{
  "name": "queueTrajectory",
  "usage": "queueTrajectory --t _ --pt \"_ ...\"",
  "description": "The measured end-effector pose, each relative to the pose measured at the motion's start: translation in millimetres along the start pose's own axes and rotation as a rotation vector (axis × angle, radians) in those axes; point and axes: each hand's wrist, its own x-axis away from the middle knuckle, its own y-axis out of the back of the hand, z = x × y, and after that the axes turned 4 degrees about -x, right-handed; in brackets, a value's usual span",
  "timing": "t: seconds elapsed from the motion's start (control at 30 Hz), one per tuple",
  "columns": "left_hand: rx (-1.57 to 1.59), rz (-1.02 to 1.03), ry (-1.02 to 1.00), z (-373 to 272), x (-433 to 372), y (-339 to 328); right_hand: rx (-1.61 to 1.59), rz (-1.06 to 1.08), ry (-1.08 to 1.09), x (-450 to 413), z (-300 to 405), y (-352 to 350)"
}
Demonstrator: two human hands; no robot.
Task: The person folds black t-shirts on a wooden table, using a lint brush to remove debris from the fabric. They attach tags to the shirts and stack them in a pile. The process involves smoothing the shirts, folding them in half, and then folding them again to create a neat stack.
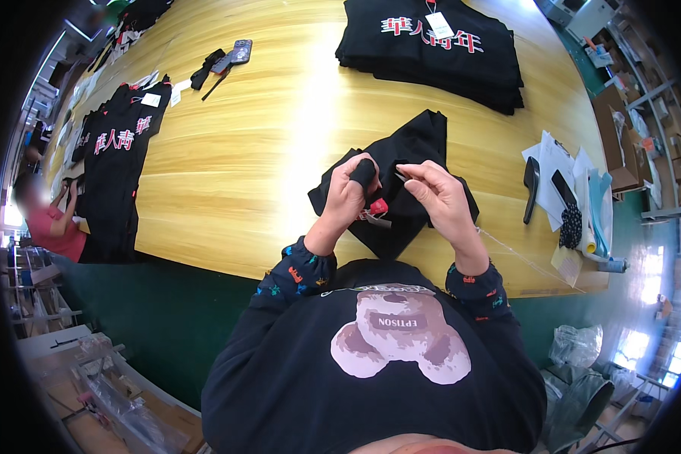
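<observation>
A black garment (414, 142) lies bunched on the wooden table just in front of me. My left hand (353, 184) is closed on its black cloth, a bit of which stands up over the fingers. Beside it, my right hand (436, 190) pinches a small pointed metal tool (400, 176) between thumb and fingers, close to the cloth; its kind cannot be made out. A red label (379, 206) and a pale tag (380, 222) show below my left hand. Thin white thread (511, 248) trails from near my right wrist across the table.
Folded black garments with red-and-white lettering (431, 57) are stacked at the far right. More black garments (116, 170) lie at the left, near a person in pink (59, 230). A phone (242, 51) lies farther back. Papers (550, 176), a black-handled item (530, 190) and a thread spool (613, 265) are at right.
</observation>
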Motion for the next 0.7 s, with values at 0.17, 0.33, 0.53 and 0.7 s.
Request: queueTrajectory --t 0.17,0.33,0.53,0.7 --pt "0.033 -0.037 -0.014 1.6 0.9 -11.0 -0.145 -0.173 0.062 7.3 -18.5 -23.4" --pt "0.069 -0.081 0.042 3.1 6.1 -21.0 -0.06 -0.268 0.218 4.0 -26.1 -34.1" --pt "0.087 -0.047 -0.022 7.5 6.8 -21.2 0.036 -0.257 0.263 4.2 -18.0 -34.9" --pt "0.058 -0.022 -0.02 5.9 7.1 -21.6 0.003 -0.278 0.266 2.3 -17.6 -36.6"
